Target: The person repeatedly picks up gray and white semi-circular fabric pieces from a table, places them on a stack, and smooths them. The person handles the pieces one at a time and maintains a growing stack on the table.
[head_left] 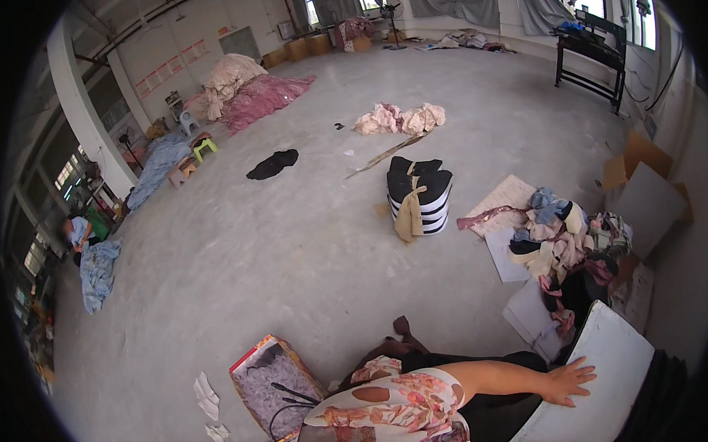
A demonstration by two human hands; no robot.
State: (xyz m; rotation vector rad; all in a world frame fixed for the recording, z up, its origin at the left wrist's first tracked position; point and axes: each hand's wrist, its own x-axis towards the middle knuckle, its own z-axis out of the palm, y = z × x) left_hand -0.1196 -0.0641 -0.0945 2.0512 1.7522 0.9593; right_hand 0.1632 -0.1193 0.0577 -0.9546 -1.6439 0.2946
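Note:
My right hand (569, 382) lies flat with its fingers spread on a pale white board or tabletop (608, 352) at the lower right. Nothing shows in its grasp. The bare forearm reaches across from a floral sleeve, above dark cloth (493, 415). My left hand is out of sight. Black folded fabric (663, 401) hangs or is stacked along the board's right side. To the left of my body, an open box with a red and yellow rim (273, 372) holds crumpled, translucent material, with dark cables crossing its near corner.
A heap of mixed cloth scraps (565, 237) lies by the right wall, among cardboard pieces (640, 156). Ahead stands a tied black-and-white fabric stack (419, 195). Pink bundles (401, 119), black cloth (272, 164) and large fabric piles (256, 96) sit farther off. A person (80, 230) handles blue cloth at far left.

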